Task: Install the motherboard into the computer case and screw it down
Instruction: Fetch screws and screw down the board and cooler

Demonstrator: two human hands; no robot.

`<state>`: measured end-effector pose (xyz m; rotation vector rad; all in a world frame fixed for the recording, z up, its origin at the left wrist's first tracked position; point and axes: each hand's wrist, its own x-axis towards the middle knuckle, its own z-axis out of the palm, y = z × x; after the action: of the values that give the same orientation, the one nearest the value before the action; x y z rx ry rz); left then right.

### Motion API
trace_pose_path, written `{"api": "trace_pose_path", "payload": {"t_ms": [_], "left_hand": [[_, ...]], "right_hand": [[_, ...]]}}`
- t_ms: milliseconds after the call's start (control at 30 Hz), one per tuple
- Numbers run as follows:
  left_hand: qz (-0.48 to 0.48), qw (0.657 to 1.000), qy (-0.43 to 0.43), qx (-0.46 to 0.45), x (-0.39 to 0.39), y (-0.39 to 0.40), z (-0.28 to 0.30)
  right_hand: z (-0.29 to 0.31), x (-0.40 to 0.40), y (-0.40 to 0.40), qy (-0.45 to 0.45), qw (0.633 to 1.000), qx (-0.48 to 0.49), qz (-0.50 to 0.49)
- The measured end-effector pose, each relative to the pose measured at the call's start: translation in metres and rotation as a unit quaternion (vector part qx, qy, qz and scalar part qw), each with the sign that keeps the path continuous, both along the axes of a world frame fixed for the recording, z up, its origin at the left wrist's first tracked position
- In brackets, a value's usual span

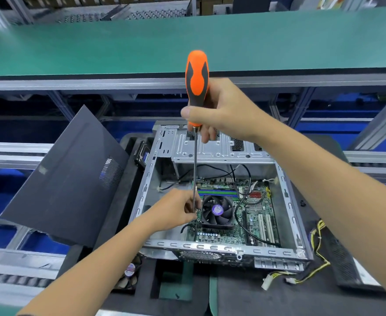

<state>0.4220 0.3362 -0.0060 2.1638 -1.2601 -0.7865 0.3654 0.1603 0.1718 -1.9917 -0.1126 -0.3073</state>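
Note:
The open metal computer case point(285, 190) lies flat in front of me. Inside it sits the green motherboard point(253, 215) with a black CPU fan point(218, 212). My right hand point(224, 110) grips the orange and black handle of a long screwdriver point(196, 83), held upright with its shaft reaching down to the board's left edge. There my left hand point(179, 208) pinches the lower end of the shaft beside the fan. The tip and any screw are hidden by my fingers.
The dark side panel point(68, 185) leans against the case's left. A power supply point(342, 258) with yellow and black cables lies at the right. A small fan point(129, 272) and a hard drive point(143, 153) rest in black foam. A green conveyor belt point(187, 37) runs behind.

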Motion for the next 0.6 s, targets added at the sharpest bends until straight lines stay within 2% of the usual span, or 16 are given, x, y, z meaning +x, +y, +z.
{"api": "trace_pose_path", "payload": {"t_ms": [267, 600], "left_hand": [[-0.033, 0.996, 0.026, 0.072, 0.005, -0.001, -0.007], [-0.081, 0.99, -0.006, 0.118, 0.007, -0.005, -0.013]], "right_hand": [[-0.016, 0.0, 0.005, 0.016, 1.0, 0.008, 0.019], [-0.026, 0.006, 0.007, 0.02, 0.999, 0.021, 0.045]]}}
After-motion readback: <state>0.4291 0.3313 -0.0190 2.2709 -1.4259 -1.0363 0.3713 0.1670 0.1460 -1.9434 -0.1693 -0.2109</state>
